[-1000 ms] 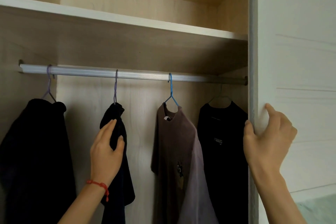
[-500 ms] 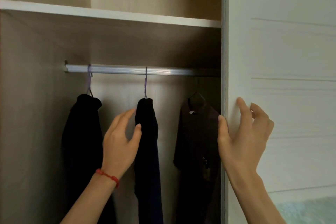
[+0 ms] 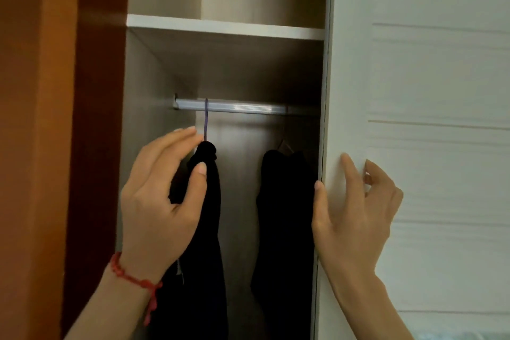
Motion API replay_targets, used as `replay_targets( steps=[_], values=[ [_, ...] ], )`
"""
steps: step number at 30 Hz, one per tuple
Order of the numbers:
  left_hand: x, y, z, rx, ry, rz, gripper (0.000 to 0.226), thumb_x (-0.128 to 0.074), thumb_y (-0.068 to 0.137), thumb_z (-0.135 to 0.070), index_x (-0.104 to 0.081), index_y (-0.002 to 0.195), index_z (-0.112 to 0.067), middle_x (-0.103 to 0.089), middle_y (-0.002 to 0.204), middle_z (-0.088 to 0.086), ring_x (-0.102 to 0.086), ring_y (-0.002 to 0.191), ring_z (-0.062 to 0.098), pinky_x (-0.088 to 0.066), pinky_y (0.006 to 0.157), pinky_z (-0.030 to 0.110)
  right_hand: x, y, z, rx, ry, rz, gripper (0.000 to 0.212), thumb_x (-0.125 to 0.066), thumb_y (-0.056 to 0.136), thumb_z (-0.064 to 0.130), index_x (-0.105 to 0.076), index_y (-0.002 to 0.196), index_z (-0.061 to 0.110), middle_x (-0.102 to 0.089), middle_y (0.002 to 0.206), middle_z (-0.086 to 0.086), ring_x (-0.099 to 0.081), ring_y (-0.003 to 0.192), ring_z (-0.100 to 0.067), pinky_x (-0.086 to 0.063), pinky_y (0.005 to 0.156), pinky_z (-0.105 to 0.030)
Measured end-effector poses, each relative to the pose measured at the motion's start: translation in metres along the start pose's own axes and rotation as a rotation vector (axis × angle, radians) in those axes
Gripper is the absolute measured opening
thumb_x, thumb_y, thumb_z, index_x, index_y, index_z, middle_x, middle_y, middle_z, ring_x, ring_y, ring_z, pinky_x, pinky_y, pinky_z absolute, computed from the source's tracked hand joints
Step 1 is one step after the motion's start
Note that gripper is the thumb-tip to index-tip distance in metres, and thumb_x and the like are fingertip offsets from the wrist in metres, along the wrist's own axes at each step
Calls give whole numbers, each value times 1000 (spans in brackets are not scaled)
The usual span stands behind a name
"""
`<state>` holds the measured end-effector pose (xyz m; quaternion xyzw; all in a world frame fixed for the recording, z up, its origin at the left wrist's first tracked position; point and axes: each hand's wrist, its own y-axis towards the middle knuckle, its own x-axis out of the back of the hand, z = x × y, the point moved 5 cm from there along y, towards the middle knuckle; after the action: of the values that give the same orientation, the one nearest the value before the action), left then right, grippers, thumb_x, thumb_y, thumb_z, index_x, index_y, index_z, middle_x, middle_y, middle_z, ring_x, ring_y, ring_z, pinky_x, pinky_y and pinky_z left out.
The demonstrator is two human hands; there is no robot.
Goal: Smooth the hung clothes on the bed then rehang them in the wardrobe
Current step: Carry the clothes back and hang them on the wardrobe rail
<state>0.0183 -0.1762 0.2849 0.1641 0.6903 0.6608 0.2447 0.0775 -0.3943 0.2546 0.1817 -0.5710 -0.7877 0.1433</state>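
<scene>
Inside the wardrobe a silver rail (image 3: 237, 106) carries two dark garments. The left dark garment (image 3: 209, 229) hangs from a purple hanger hook (image 3: 206, 119). A second dark garment (image 3: 284, 215) hangs to its right, partly behind the door edge. My left hand (image 3: 162, 201), with a red bracelet on the wrist, hovers in front of the left garment's top with fingers apart, holding nothing. My right hand (image 3: 356, 212) rests on the white sliding door (image 3: 427, 146), thumb hooked around its left edge and fingers spread on its face.
A white shelf (image 3: 226, 26) runs above the rail. An orange-brown panel (image 3: 55, 146) stands along the wardrobe's left side. The opening between that panel and the door edge is narrow.
The white door has slid left under my right hand, covering the brown shirt and the black shirt. My left hand has shifted from the second garment to the leftmost one.
</scene>
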Motion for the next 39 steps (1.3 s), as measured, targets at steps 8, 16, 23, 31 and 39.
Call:
replay_targets(
  steps=[8,16,23,31,39],
  values=[
    [40,-3,32,-81,134,-53,29,-50,87,-14,-61,111,-2,-53,122,6,-46,122,18,-38,106,38,-26,-24,63,103,84,-54,44,-64,82,25,-54,122,11,-36,122,-14,-40,102,-31,-52,68,-48],
    [79,-6,75,48,162,-84,46,-50,86,-15,-42,131,-8,-35,140,-2,-31,136,14,-26,115,27,-49,-49,125,157,178,-71,38,-63,84,25,-58,117,8,-39,121,-17,-44,99,-32,-53,71,-42],
    [79,-26,129,419,-221,-22,58,-46,81,-40,-25,134,-48,-32,139,-31,-29,134,-9,-29,112,25,-69,-69,173,231,217,-51,32,-57,89,22,-61,114,4,-42,122,-19,-45,99,-30,-54,71,-37],
    [79,-38,140,534,-325,-57,43,-42,87,-25,-39,129,-33,-40,125,-34,-36,116,-27,-31,93,-6,-84,-81,208,291,347,-24,23,-61,84,0,-67,105,-5,-61,114,-28,-63,86,-34,-48,82,-32],
    [78,-37,140,525,-361,-61,39,-42,90,-22,-39,127,-32,-42,123,-33,-37,113,-29,-31,90,-6,-89,-88,221,286,395,3,23,-59,86,4,-65,107,-3,-60,119,-26,-62,91,-33,-47,84,-31]
  ],
)
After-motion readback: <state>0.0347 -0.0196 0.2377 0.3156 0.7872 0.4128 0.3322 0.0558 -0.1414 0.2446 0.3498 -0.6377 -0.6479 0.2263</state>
